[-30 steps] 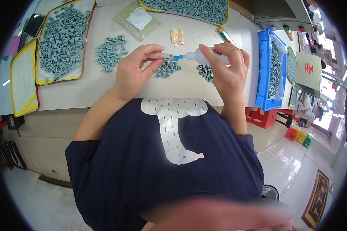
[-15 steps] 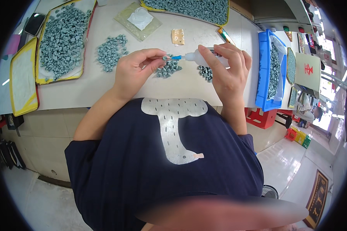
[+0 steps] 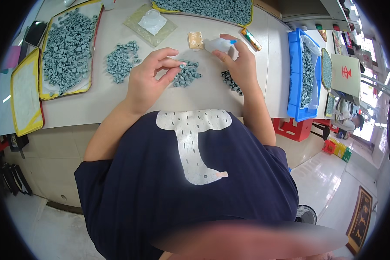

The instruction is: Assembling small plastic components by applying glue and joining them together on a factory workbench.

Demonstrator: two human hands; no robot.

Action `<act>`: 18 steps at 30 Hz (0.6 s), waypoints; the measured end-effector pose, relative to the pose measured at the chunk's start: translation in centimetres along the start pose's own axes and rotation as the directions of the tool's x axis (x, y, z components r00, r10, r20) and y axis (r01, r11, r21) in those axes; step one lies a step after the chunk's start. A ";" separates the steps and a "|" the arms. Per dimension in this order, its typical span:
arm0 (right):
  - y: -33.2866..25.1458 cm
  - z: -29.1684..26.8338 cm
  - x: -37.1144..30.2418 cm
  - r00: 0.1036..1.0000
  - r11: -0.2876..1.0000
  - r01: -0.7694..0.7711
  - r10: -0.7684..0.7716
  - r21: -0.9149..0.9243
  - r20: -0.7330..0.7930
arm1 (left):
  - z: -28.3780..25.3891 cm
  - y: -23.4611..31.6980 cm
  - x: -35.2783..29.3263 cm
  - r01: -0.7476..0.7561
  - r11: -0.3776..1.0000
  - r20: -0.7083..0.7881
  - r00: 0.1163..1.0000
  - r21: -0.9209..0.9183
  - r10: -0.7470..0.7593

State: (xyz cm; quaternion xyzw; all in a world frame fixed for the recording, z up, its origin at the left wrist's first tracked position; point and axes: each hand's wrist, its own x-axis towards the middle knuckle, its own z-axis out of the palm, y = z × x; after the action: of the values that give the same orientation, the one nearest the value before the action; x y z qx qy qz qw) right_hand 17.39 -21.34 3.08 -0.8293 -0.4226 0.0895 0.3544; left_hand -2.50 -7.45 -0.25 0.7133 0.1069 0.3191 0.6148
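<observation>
My left hand (image 3: 149,80) is closed, its thumb and fingertips pinching a small grey-green piece (image 3: 183,66). That piece is just above a small pile of similar grey-green pieces (image 3: 188,76). Farther right, my right hand (image 3: 242,65) is wrapped round a white squeeze bottle (image 3: 219,45) with a blue tip. The bottle lies tilted, its tip toward the upper right, beside a yellow patterned square (image 3: 195,40). A small group of darker, shiny pieces (image 3: 230,81) lies under and next to my right wrist, partly hidden.
A larger pile (image 3: 122,60) of pieces lies left of my left hand. Filled trays (image 3: 99,43) stand at the left and far side, with a yellow-edged tray (image 3: 26,93) at the left edge. A plastic bag (image 3: 136,24), a tube (image 3: 251,40) and a blue bin (image 3: 294,86) surround the work area.
My right hand has moved away from my left, up and slightly back, turning the bottle so its blue tip points away from the piece. My left hand still pinches the piece.
</observation>
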 end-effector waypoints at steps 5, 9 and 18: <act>-0.3 -0.9 -0.4 0.972 0.945 0.174 -0.210 -0.276 -0.108 | -0.1 -0.1 0.2 0.024 0.999 0.002 1.000 -0.022 -0.024; -1.9 -3.1 -1.8 0.957 0.946 -0.007 0.101 -0.324 0.273 | -0.2 -0.5 -0.1 -0.003 1.000 -0.012 1.000 0.012 0.003; -1.7 -1.9 -3.1 0.924 0.897 0.191 -0.027 -0.398 0.382 | -0.2 -0.1 -0.1 -0.024 0.998 0.009 1.000 0.059 0.023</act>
State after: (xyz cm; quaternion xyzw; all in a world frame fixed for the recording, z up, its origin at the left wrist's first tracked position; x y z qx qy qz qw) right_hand 15.24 -23.99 5.12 -0.8298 -0.5370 0.1274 0.0831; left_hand -2.71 -7.29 -0.38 0.7336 0.1052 0.3201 0.5902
